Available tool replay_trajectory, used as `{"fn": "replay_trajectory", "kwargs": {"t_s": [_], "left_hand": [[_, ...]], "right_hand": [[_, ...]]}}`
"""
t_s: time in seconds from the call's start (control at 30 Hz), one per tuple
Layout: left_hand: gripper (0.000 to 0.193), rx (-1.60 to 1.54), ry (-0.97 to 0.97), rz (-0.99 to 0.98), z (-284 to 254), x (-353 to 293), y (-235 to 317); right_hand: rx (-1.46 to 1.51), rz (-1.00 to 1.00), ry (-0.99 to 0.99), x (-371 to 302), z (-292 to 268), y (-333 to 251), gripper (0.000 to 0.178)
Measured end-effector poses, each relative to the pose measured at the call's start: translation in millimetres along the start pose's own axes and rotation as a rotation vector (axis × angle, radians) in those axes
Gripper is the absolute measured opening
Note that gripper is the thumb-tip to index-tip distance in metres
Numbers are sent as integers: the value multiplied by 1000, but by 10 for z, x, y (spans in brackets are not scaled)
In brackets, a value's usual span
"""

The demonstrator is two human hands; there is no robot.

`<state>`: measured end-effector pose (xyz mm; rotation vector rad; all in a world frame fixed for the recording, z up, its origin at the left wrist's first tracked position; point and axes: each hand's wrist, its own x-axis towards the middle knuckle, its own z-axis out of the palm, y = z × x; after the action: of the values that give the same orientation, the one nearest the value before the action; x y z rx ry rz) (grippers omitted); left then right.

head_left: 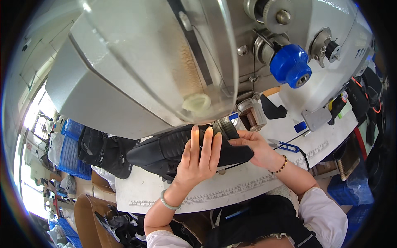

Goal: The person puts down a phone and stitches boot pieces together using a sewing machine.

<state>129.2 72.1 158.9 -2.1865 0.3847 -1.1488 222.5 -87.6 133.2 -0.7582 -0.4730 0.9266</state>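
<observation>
A black padded shoe upper [159, 146] with ribbed panels lies under the head of a large grey sewing machine [124, 78]. My left hand [200, 155] rests on top of it, fingers stretched out flat and slightly apart. At the piece's right end, my right hand [258, 151] pinches the edge between thumb and fingers. The machine's needle area lies just beyond my fingertips, mostly hidden behind a clear plastic guard [206, 101]. A bobbin-like metal part [252, 118] sits right of the guard.
Small scissors with a blue handle [287, 146] lie right of my right hand. A printed ruler strip [231, 192] runs along the white table [136, 188]. More black pieces [101, 149] lie at the left. A cardboard box [89, 219] and blue crates [74, 153] stand beyond the table's left edge.
</observation>
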Motion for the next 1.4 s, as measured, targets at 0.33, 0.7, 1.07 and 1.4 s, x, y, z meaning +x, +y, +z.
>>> {"fn": "replay_trajectory", "kwargs": {"t_s": [0.33,0.7,1.07,1.4], "left_hand": [[27,-15,20,-16,43,1,-36],[29,-42,25,-35,96,-19,-57],[32,-94,68,-63,162,-29,-75],[30,-211,36,-100,166,-136,23]], "right_hand": [[97,-29,-23,-1,-88,44,25],[54,-16,-1,-5,-11,27,23],[109,-4,11,25,-27,60,21],[7,-36,-103,40,-207,113,27]]}}
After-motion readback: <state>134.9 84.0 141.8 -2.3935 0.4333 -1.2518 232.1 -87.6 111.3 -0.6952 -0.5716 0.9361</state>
